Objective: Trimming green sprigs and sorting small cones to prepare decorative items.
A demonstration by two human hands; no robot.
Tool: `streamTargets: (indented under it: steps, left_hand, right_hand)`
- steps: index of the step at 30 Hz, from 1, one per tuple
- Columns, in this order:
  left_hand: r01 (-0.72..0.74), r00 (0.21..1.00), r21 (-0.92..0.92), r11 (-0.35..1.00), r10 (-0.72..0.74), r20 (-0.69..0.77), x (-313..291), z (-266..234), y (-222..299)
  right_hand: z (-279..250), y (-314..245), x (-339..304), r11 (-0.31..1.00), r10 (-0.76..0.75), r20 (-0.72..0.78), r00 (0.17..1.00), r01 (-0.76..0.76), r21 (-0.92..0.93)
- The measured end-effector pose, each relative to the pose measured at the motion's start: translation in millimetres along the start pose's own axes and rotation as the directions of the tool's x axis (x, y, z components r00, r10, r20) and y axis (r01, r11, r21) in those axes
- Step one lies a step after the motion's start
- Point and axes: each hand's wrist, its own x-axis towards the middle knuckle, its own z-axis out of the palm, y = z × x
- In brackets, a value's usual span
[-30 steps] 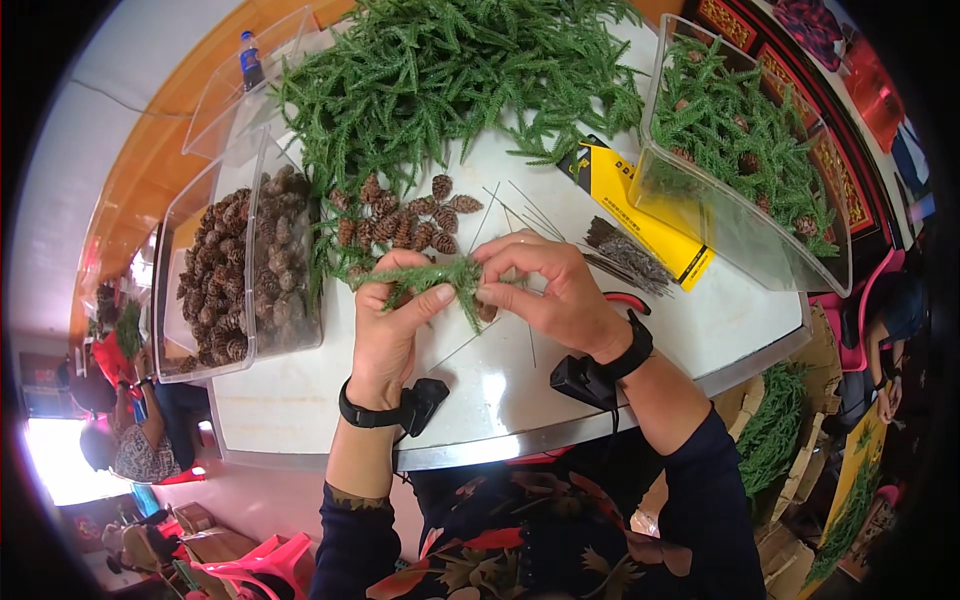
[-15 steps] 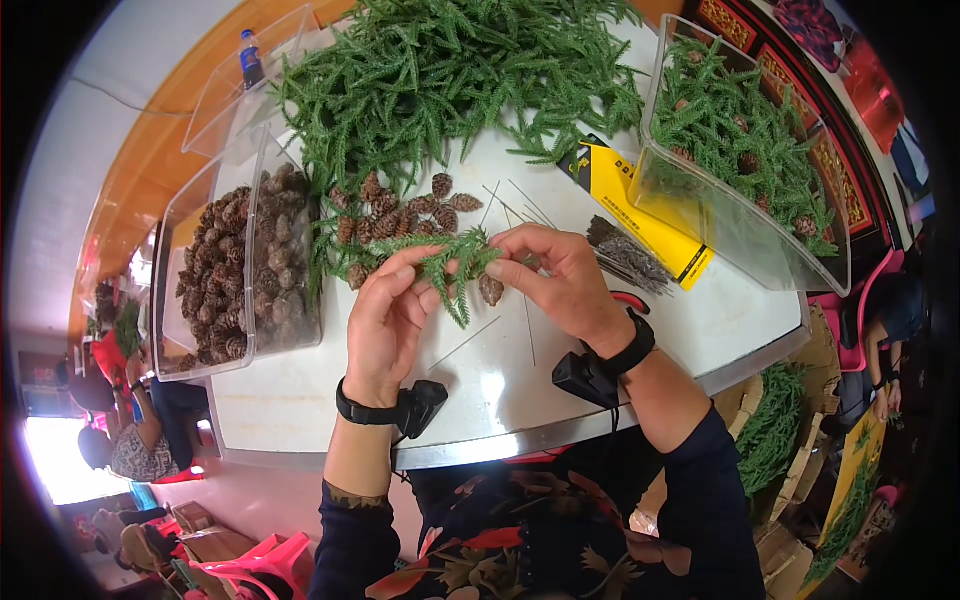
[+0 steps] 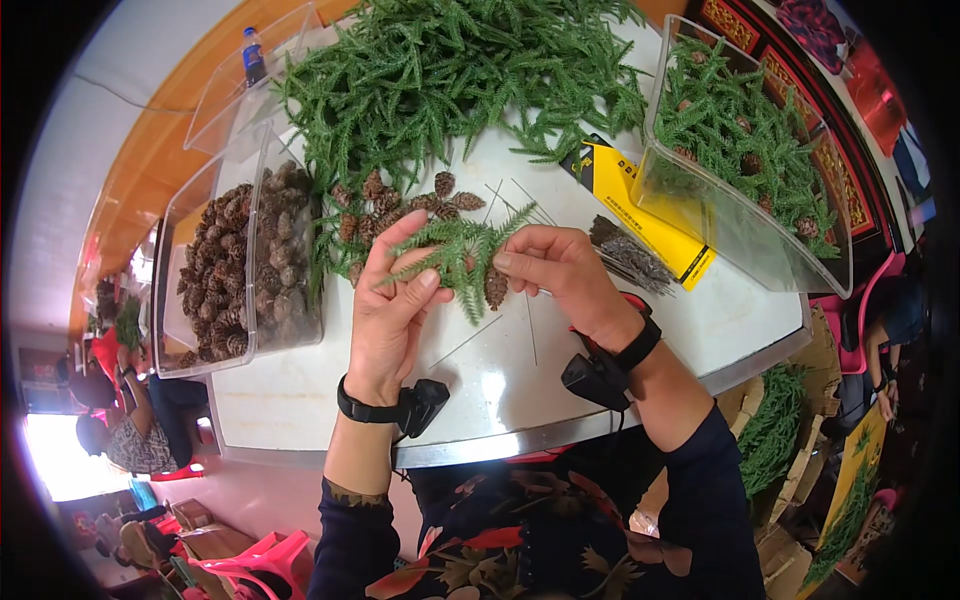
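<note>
A green artificial pine sprig point(image 3: 458, 250) is held above the white table, its needled tips fanned out. My left hand point(image 3: 390, 310) has its thumb and fingers closed on the left side of the sprig. A brown pine cone point(image 3: 496, 288) hangs at the sprig's right side. My right hand point(image 3: 575, 285) pinches beside the top of this cone, where sprig and cone meet; the exact grip is hidden by the fingers. Behind the sprig lies a small group of loose pine cones point(image 3: 378, 200). Thin wires point(image 3: 531, 330) are scattered on the table around both hands.
A clear bin of pine cones point(image 3: 215, 280) stands left, and a clear bin of sprigs with cones point(image 3: 745, 140) right. A large heap of green sprigs point(image 3: 450, 80) covers the far side. A yellow package point(image 3: 640, 210) and a dark wire bundle point(image 3: 630, 255) lie to the right.
The sprig has turned and spread, its tips now reaching up and to the right. My left fingers have shifted and lifted around it. The cone shows more fully beside my right fingers.
</note>
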Motion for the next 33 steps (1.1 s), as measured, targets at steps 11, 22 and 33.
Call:
streamTargets:
  steps: [11,22,33]
  left_hand:
    - [0.039,0.999,-0.15,0.988,-0.033,0.04,-0.1,3.5,2.3]
    - [-0.06,0.996,-0.001,0.998,0.06,-0.072,3.6,-10.5,-6.9]
    - [-0.018,0.996,-0.151,0.988,0.004,-0.091,7.0,-18.9,-4.2]
  right_hand:
    - [0.1,1.1,0.3,0.978,0.14,-0.022,0.99,-0.134,0.157]
    - [1.1,0.8,0.1,0.97,0.196,0.083,0.977,-0.206,0.127]
    - [0.4,-11.5,-2.9,0.966,0.22,-0.011,0.975,-0.216,0.138]
